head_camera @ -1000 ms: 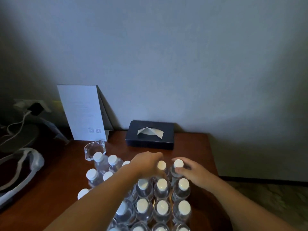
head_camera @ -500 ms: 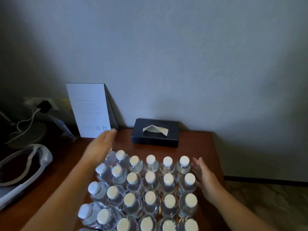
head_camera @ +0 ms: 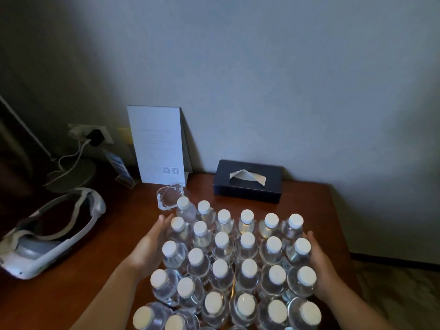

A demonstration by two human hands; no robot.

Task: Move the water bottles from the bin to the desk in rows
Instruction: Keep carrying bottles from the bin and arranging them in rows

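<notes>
Nearest the camera, the water bottles (head_camera: 247, 246) stood upright on the wooden desk (head_camera: 114, 239), white caps up, packed in rough rows that ran from the bottom edge of the view toward the wall. The rows on the right were fairly straight; those on the left were looser, and the far-left bottle (head_camera: 185, 209) leaned slightly out of line.

The left hand (head_camera: 152, 246) lay against the left flank of the group, fingers straight and apart, palm pressed to the outer bottles without curling round any. The right hand (head_camera: 317, 260) did the same on the right flank, fingers extended flat along the outermost bottles. Both forearms came in from the bottom corners.

Left of the bottles, a white headset (head_camera: 47, 234) with a strap rested on the desk. Just beyond the far-left bottle sat a clear glass ashtray (head_camera: 169, 196). Farther back, a dark tissue box (head_camera: 247, 186) with a tissue poking out stood near the wall, and a white folded card (head_camera: 158, 144) leaned upright beside it. At the far left, a plug and white cable (head_camera: 78, 151) hung from a wall socket (head_camera: 89, 136).
</notes>
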